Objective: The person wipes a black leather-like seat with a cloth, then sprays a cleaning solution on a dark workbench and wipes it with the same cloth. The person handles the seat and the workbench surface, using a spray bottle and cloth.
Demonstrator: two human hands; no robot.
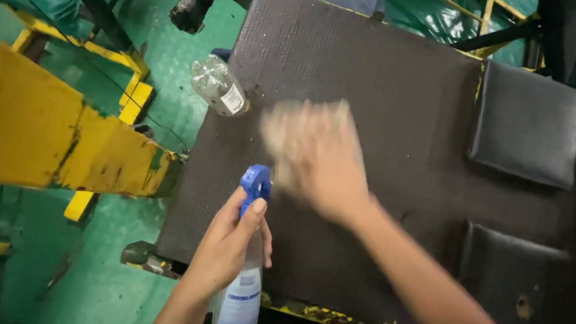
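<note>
Left hand (229, 241) grips spray bottle (238, 308) — right hand (316, 155) blurred, open.

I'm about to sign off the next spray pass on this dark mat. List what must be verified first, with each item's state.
1. Left hand grips spray bottle upright: ok.
2. Blue nozzle points at the mat: ok.
3. Right hand is out of the spray path: not ok, it is over the mat just beyond the nozzle.
4. Right hand holds a cloth: cannot tell, motion blur.
5. Clear bottle at the mat's left edge sits stable: cannot tell.
6. Pads lie flat on the mat: ok.
</note>
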